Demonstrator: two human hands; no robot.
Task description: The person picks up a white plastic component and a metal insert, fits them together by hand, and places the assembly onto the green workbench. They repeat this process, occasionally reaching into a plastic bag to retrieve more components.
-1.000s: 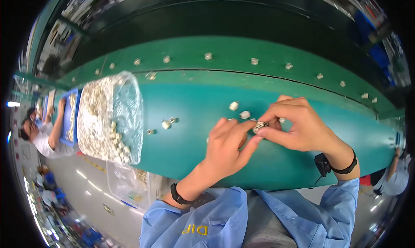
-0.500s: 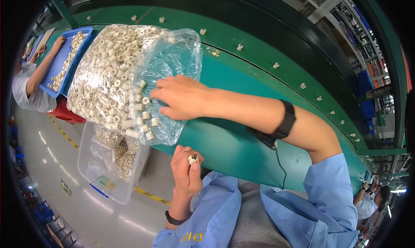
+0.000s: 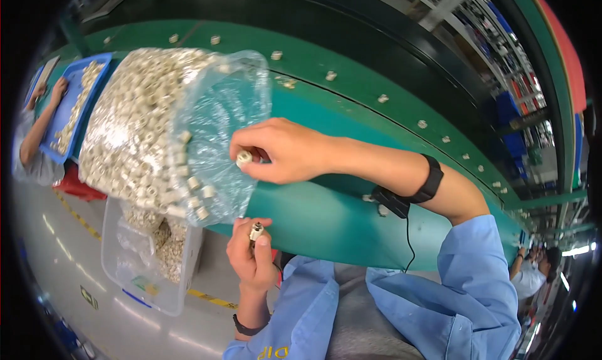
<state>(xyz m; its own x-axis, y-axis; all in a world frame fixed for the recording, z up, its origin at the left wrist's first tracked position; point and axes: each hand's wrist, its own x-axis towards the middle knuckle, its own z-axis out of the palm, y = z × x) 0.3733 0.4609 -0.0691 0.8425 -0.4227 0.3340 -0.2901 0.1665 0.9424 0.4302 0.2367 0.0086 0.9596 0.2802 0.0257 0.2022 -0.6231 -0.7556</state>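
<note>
Around the frame's centre, the right hand pinches a cream ring piece between thumb and fingers at the right edge of the bulging plastic bag, with open room over the teal bench top above it. At lower centre, by the bench's near edge, the left hand closes on a dark-ended piece. Grey floor spans the lower left.

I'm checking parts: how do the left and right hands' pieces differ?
The left hand's piece shows a dark end; the right hand's piece looks cream where visible. The left hand's piece sits lower in view, the right hand's piece over the clear bag. Both are small.
</note>
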